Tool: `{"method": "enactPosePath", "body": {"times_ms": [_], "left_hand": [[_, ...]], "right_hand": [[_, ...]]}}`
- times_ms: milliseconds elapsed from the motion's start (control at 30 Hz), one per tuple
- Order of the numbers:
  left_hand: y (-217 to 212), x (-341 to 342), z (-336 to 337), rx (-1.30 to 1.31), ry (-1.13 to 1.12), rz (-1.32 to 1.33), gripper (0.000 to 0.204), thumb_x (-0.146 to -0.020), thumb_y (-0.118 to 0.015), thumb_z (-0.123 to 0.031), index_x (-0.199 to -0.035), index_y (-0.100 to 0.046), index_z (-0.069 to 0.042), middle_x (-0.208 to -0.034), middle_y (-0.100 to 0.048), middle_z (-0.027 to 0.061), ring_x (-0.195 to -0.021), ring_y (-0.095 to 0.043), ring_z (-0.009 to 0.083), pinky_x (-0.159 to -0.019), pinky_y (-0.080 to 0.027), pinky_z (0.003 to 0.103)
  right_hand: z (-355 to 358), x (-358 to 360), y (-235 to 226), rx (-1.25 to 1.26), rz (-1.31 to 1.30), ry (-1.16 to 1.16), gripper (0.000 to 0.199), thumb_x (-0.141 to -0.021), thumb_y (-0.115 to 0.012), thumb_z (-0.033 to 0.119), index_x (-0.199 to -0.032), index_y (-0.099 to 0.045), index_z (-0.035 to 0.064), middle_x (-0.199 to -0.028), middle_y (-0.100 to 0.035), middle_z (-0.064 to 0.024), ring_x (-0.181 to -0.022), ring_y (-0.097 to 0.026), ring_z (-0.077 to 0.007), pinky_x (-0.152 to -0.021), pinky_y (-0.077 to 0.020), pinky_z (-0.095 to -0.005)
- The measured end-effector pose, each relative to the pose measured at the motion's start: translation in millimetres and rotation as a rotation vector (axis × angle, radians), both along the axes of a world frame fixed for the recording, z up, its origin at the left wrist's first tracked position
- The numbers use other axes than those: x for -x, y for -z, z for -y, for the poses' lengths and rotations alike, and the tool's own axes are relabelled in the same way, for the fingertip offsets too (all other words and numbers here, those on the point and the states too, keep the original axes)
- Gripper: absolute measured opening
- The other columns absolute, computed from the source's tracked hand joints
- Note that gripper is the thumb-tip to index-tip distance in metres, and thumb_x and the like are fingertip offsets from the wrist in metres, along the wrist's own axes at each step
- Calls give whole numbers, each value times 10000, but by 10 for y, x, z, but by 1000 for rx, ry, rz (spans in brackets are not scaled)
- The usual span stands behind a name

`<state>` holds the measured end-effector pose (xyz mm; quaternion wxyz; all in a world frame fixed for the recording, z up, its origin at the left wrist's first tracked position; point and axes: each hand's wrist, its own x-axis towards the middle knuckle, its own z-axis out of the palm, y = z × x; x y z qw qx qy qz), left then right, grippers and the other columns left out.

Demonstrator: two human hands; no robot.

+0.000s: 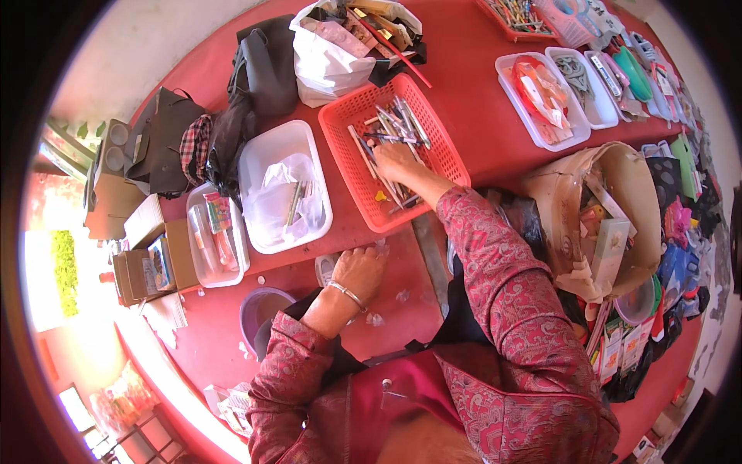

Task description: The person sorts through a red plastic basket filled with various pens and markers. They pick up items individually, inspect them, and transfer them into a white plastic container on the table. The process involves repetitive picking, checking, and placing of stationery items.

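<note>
My right hand (396,160) reaches into a red perforated plastic basket (362,203) of loose pens. Its fingers are closed around a pen (421,142) among the others, though the fingertips are partly hidden. My left hand (358,274), wearing a metal bangle at the wrist, is by the front edge of the red tabletop. Its fingers are bent and together, hiding whatever they may hold. Left of the basket stands a white translucent tub (267,236) with clear plastic bags and a few pens.
A white bag (313,81) stuffed with boxes stands behind the basket. Dark bags (164,147) and a smaller clear tub (195,267) lie left. An open cardboard carton (553,193) is right, below more tubs (568,131). A purple bucket (255,305) sits low beside my left arm.
</note>
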<state>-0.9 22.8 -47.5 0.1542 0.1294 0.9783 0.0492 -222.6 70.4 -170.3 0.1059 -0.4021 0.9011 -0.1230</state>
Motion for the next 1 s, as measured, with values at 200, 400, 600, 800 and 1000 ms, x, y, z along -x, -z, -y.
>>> {"method": "enactPosePath", "body": {"times_ms": [200,400,600,800,1000], "left_hand": [[158,76,0,28,11,224,132,-703,-495,-98,-820,-553,-76,-814,-554,92,-783,-567,255,-668,-459,367],[154,116,-2,-87,7,66,84,-713,-489,-85,-763,-552,-62,-773,-577,116,-744,-581,261,-643,-456,368],[176,84,29,-63,8,54,112,-721,-485,-101,-810,-541,-62,-774,-576,109,-730,-579,256,-634,-453,361],[151,135,5,13,3,111,176,-732,-457,-104,-887,-536,-75,-832,-562,93,-805,-567,241,-716,-441,352],[69,70,7,1,3,68,206,-740,-447,-91,-921,-541,-61,-841,-566,93,-809,-566,243,-714,-440,352]], "right_hand": [[259,-75,223,109,-118,-304,154,-765,-438,88,-781,-582,38,-832,-560,-131,-762,-589,-269,-625,-480,-354],[442,-52,421,0,-378,-241,167,-725,-482,117,-701,-640,66,-747,-611,-119,-678,-606,-211,-528,-469,-305],[472,-79,500,93,-237,35,143,-706,-512,94,-786,-614,32,-696,-606,-150,-644,-612,-225,-507,-474,-351],[470,275,357,433,124,538,170,-659,-560,140,-767,-553,9,-737,-592,-171,-697,-593,-328,-596,-470,-388],[-160,867,296,565,662,368,127,-599,-557,143,-590,-557,16,-544,-520,-48,-525,-487,-128,-483,-368,-301]]}}
